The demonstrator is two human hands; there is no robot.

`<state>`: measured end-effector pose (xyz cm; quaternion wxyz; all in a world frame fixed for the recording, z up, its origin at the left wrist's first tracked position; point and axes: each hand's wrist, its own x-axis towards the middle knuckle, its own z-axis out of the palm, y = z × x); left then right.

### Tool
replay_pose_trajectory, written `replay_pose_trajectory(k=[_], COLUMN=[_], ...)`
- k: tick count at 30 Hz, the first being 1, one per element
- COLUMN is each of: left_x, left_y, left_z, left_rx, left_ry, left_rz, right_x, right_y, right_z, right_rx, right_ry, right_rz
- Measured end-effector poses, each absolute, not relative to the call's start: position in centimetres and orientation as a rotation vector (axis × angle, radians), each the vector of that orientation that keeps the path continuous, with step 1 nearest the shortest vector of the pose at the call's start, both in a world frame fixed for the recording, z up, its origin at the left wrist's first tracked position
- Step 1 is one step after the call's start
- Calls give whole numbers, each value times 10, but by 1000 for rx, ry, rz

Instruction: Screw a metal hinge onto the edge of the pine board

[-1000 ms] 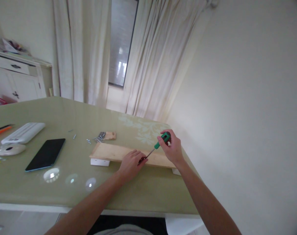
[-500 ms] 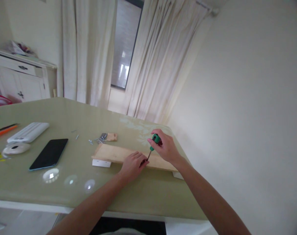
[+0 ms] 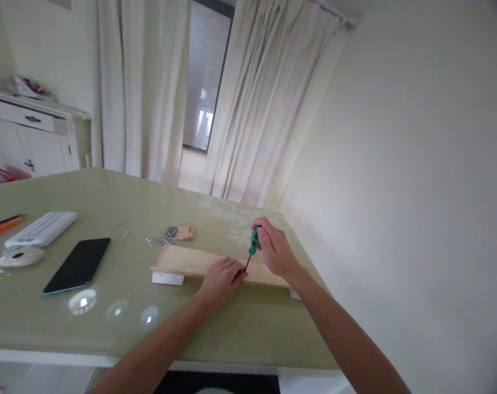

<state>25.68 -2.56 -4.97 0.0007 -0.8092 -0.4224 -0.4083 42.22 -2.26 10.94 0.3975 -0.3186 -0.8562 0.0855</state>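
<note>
A long pale wooden board (image 3: 182,259) rests on white blocks (image 3: 168,278) near the table's right end. Over its front edge lies my left hand (image 3: 220,279), fingers bent on top and thumb toward the front, gripping the board. Close to those fingertips is the tip of a screwdriver (image 3: 253,241) with a green and black handle, tilted slightly. My right hand (image 3: 275,246) is closed round that handle from above. Whatever the tip meets, and a small dark spot between the left fingers, I cannot make out.
Behind the board lie a pile of screws (image 3: 168,235) and a small wooden piece (image 3: 186,233). Loose screws (image 3: 148,242) are left of them. Further left are a black phone (image 3: 78,265), a white case (image 3: 43,229) and a white mouse (image 3: 21,258). A wall (image 3: 396,191) stands right.
My right hand has turned on the screwdriver handle, its fingers now wrapped closer round it. My left hand stays on the board. The view has shifted slightly.
</note>
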Motion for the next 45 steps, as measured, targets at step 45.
replay_pose_trajectory(k=[45], left_x=[252], left_y=[-29], left_z=[-49], left_rx=[-2538], left_ry=[-1236], left_rz=[-1142], right_x=[417], right_y=[-17], right_z=[94], right_rx=[-716], right_ry=[-1997], right_rz=[-54])
